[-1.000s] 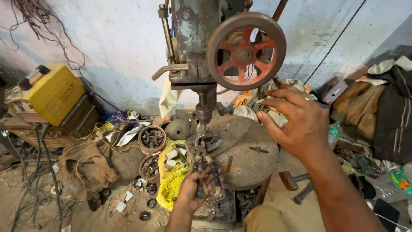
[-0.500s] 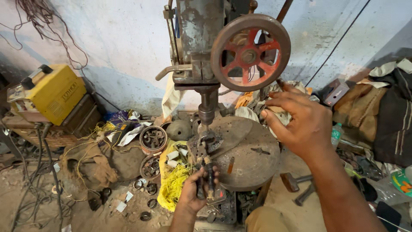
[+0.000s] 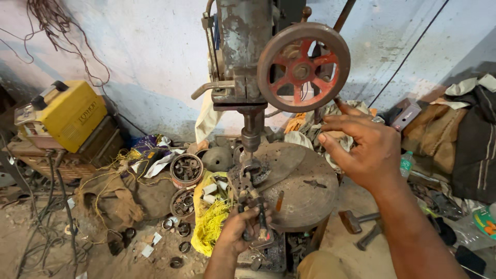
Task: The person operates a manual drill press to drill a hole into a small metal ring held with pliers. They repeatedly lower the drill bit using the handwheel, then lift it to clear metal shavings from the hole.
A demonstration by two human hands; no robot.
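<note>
A cluttered workshop with a pale, stained wall, a dirt floor strewn with scrap rings, yellow cord and rags, and a yellow boxy machine (image 3: 64,114) off to the far left. In the middle stands an old pillar drill (image 3: 245,57) with a round steel table (image 3: 305,191) under its spindle.

The left hand (image 3: 243,230) is low in the frame, its fingers (image 3: 254,217) clamped around the handles of dark locking pliers (image 3: 250,199). The pliers' long axis runs away from those fingers, up and slightly left, toward the drill bit (image 3: 251,155); their nose pinches a small metal workpiece (image 3: 251,169) directly beneath the bit, at the near-left edge of the round table.

The right hand (image 3: 361,147) hovers higher, to the right. Its fingers (image 3: 336,124) are spread apart and loosely curled, holding nothing. The red-spoked feed wheel (image 3: 304,67) lies just above and to the left of these fingertips, close but not touching; this hand is by far the nearer one to the wheel.

A hammer (image 3: 356,221) lies on the floor below the right wrist.
</note>
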